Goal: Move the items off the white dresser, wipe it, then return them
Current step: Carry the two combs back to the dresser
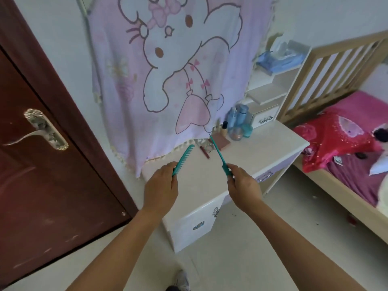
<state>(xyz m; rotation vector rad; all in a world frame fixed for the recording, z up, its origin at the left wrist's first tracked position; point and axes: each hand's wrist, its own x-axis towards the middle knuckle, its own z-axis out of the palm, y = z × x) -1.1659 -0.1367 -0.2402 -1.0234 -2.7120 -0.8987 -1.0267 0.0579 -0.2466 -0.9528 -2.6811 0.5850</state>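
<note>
My left hand (160, 186) grips a teal wide-tooth comb (184, 156) above the left end of the white dresser (262, 152). In my right hand (243, 183) is a teal tail comb (218, 154), its thin point aimed up and away from me. Both hands hover over the dresser top. On the dresser lie a dark red stick-shaped item (204, 152), a brown flat case (223, 142), a small dark-capped bottle (224, 128) and a cluster of blue bottles (239, 122) at the far end.
A pink cartoon blanket (168, 70) hangs over the back of the dresser. A dark red door (42, 154) stands to the left. White shelves (270, 80) with blue items rise behind the bottles. A wooden bed (346, 143) with pink bedding lies to the right.
</note>
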